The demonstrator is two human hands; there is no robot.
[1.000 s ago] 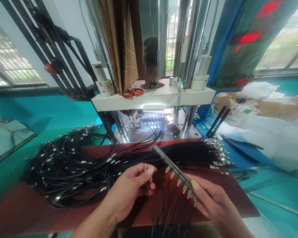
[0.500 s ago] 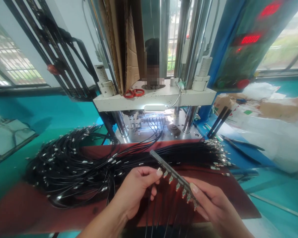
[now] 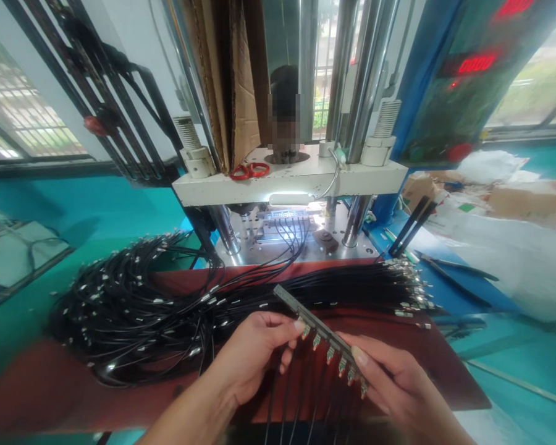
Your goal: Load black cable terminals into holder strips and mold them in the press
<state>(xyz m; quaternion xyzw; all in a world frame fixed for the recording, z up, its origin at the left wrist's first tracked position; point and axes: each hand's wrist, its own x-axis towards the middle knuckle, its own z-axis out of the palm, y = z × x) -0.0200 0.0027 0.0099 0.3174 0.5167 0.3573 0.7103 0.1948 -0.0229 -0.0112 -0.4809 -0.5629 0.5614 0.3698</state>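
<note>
A narrow dark metal bar (image 3: pixel 322 327) slants down to the right in front of me, with several small metal cable connectors (image 3: pixel 330 353) in a row along its near edge. Thin black cables (image 3: pixel 298 402) hang below them. My right hand (image 3: pixel 389 377) grips the bar's lower right end, thumb on top. With thumb and fingertips closed, my left hand (image 3: pixel 262 355) pinches a cable's connector end at the near edge, toward the bar's upper left. Its fingers partly cover that connector.
A thick bundle of black cables (image 3: pixel 134 303) lies across the reddish board (image 3: pixel 426 371). Behind stands a press with a white plate (image 3: pixel 352 181) and cables in its lit mould (image 3: pixel 287 225). Red-handled scissors (image 3: pixel 250 171) rest on the plate; pliers (image 3: pixel 454 278) lie right.
The bar's upper left end has shifted slightly left and down. My left fingertips have moved a little right and lower along its edge. My right hand keeps its grip.
</note>
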